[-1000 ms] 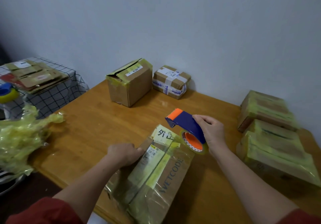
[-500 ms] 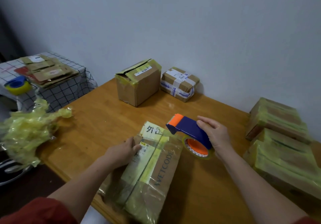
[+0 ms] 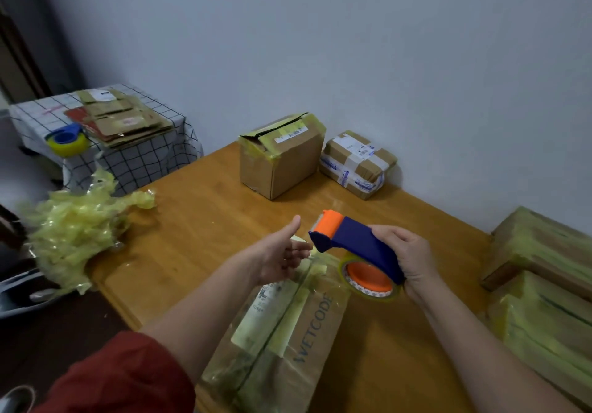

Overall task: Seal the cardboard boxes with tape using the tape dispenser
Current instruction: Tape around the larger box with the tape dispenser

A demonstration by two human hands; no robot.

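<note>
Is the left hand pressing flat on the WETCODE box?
No, the left hand stands thumb-up, fingers toward the front of the tape dispenser that the right hand grips, not flat on the WETCODE box.

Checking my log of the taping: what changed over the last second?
The left hand lifted off the WETCODE box and rose toward the front of the tape dispenser, thumb up. The right hand kept gripping the dispenser. The box stayed on the table.
</note>
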